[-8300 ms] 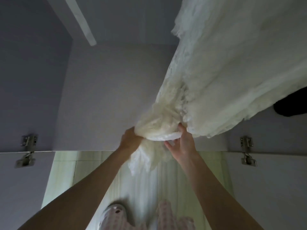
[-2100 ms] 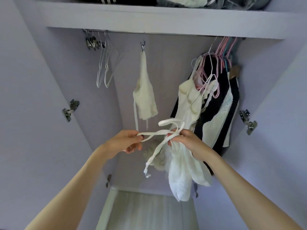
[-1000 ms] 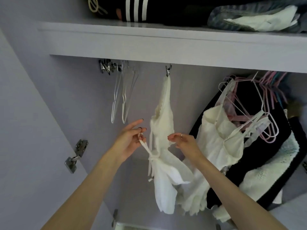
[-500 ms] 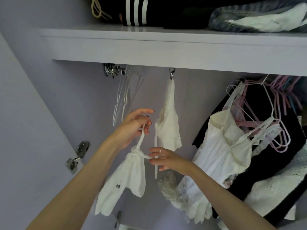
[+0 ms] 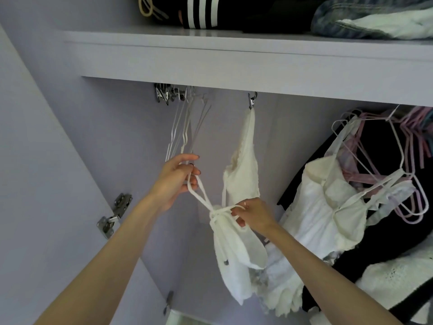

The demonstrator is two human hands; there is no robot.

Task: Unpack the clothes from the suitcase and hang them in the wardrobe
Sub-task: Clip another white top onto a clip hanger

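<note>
Inside the lilac wardrobe a small white top (image 5: 234,259) with thin straps hangs between my hands. My left hand (image 5: 175,181) pinches the loop of its straps just below the empty white hangers (image 5: 185,130). My right hand (image 5: 254,215) grips the gathered top edge of the garment at its knot. Behind them a cream lace top (image 5: 243,174) hangs from a metal clip (image 5: 252,100) under the shelf. The suitcase is out of view.
A white strappy dress (image 5: 328,214) and dark clothes (image 5: 379,231) hang on white and pink hangers at the right. Folded clothes, one with black and white stripes (image 5: 201,11), lie on the top shelf (image 5: 234,57). A door hinge (image 5: 114,215) sits at left.
The white top has swung right from under my left hand to the middle. My right hand rose and closed on its knotted top edge. My left hand keeps the straps by the hangers.
</note>
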